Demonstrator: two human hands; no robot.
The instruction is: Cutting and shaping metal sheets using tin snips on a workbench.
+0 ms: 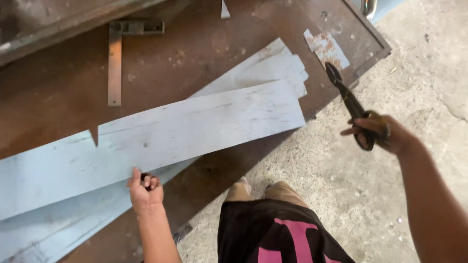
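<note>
A dark garment with a pink print (282,236) fills the bottom of the view, with a bent knee (265,191) showing just above it over the concrete floor (390,170). Beside it, the left hand (145,187) is curled at the near edge of the top metal sheet (195,126), fingers (152,182) folded in on the palm around something small and dark that cannot be made out, the thumb laid against the sheet's edge. The long pale sheet is spread slantwise across the rusty worktable (204,48), on top of other sheets (273,61), with a small notch (94,136) cut into its far edge. A metal square (115,58) lies well apart at the back of the table.

The right hand (378,132) is held out over the floor, clear of the sheet, fingers wrapped through the handles of the tin snips (348,102); the blades are pointed away and appear pressed together.

For a clean cut, the sheet is best pinned flat by the left hand close to the cut line, fingers kept out of the blades' path. The snips are best opened wide, seated deep at the sheet's edge and kept square to it, with the cut worked in long strokes so that the edge is not left ragged.
</note>
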